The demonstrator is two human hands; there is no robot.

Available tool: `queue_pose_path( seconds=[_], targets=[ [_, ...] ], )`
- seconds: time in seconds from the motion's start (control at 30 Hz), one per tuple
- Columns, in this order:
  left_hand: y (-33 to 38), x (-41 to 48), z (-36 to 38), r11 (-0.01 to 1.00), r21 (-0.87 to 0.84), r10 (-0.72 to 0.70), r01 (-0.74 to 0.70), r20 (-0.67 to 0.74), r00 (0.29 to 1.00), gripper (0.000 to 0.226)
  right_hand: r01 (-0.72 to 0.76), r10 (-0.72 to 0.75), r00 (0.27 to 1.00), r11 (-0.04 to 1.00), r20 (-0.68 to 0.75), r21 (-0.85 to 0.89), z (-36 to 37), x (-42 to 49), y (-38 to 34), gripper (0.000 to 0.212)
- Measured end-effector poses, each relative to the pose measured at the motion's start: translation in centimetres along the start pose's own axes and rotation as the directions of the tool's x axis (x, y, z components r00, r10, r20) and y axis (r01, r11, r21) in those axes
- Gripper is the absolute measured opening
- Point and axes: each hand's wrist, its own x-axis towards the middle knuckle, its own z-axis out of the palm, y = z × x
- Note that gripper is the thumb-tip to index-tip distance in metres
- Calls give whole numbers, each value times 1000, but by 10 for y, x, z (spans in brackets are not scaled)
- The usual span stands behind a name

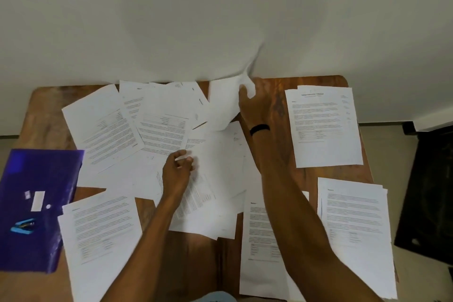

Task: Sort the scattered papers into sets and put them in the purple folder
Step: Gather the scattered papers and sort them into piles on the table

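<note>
From the head view, the right hand (255,100) reaches to the far edge of the wooden worktop (44,115) and grips a lifted sheet (224,103) by its upper corner, fingers curled round the paper; the sheet hangs clear of the surface and curls, its lower edge meeting the scattered papers (159,127) beneath; a black wristband (259,129) circles that wrist.

The left hand (179,167) rests on the middle of the heap, fingers curled in with the tips near the thumb; whether a sheet is caught between them cannot be told.

The purple folder (36,203) lies closed at the left edge of the worktop, partly overhanging it, well apart from both hands; a blue stapler (23,227) sits on its cover.

Between folder and hands lie the loose sheets and a near-left stack (100,235), which touches the folder's right edge; a far-right stack (323,125) and a near-right stack (355,235) lie squared up; a near-centre stack (257,228) is partly hidden under the right forearm.
</note>
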Motion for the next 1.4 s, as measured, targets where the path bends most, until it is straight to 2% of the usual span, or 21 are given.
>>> queue_pose_path(
  seconds=[0.07,0.13,0.2,0.23,0.27,0.3,0.33,0.37,0.4,0.47,0.53,0.6,0.67,0.73,0.8,0.87,0.97,1.03,1.2,1.3,1.4],
  targets=[
    [6,5,-9,989,104,104,-102,-13,995,48,128,-147,980,982,136,142,-28,-9,-26,27],
    [25,5,-17,978,92,186,-187,22,982,86,128,-226,899,954,374,270,-60,-22,-47,29],
    [50,6,-27,945,135,287,-298,98,953,118,-97,-242,728,890,641,446,-88,-31,-57,37],
    [61,6,-32,918,169,336,-360,155,929,125,-240,-234,600,859,765,452,-101,-34,-61,43],
    [73,3,-38,885,201,376,-421,227,899,127,-341,-237,459,843,856,416,-112,-36,-66,45],
    [83,0,-43,860,208,394,-466,312,865,124,-391,-239,360,839,902,378,-121,-37,-68,40],
    [92,-4,-47,856,183,383,-484,405,830,115,-402,-230,319,846,920,351,-125,-37,-66,29],
    [98,-10,-50,873,144,347,-466,489,800,100,-400,-210,315,855,925,330,-129,-38,-65,19],
    [101,-17,-54,904,97,297,-415,555,777,81,-407,-171,353,857,920,315,-130,-41,-61,14],
    [98,-27,-58,954,-7,248,-301,588,770,48,-392,-20,529,881,848,265,-126,-47,-54,12],
    [87,-35,-60,966,-65,249,-251,504,827,35,-263,117,733,957,670,120,-119,-52,-44,25],
    [75,-41,-60,967,-61,251,-246,376,892,33,-277,184,811,957,555,88,-113,-68,-35,46],
    [63,-43,-58,971,-42,238,-235,261,936,32,-433,226,784,866,579,248,-109,-89,-22,57],
    [54,-44,-57,975,-34,221,-218,202,954,34,-518,181,716,785,674,339,-106,-113,-2,44],
    [50,-44,-57,976,-35,216,-213,164,963,36,-517,170,652,813,739,269,-101,-136,17,36],
    [47,-42,-56,979,-67,198,-190,134,971,37,-553,258,604,817,754,163,-95,-160,31,40],
    [51,-40,-50,983,-103,168,-152,172,971,36,-574,293,511,816,808,66,-86,-193,54,55],
    [58,-40,-41,980,-93,193,-177,209,959,36,-623,296,487,777,822,89,-84,-208,68,47],
    [73,-35,-12,962,11,266,-271,159,951,37,-686,438,670,673,599,275,-104,-200,97,33],
    [79,-32,11,964,57,242,-258,203,949,44,-646,555,756,720,347,255,-130,-161,121,19],
    [79,-35,32,958,86,244,-274,261,934,47,-584,561,811,789,163,191,-158,-117,151,27]
  ],
)
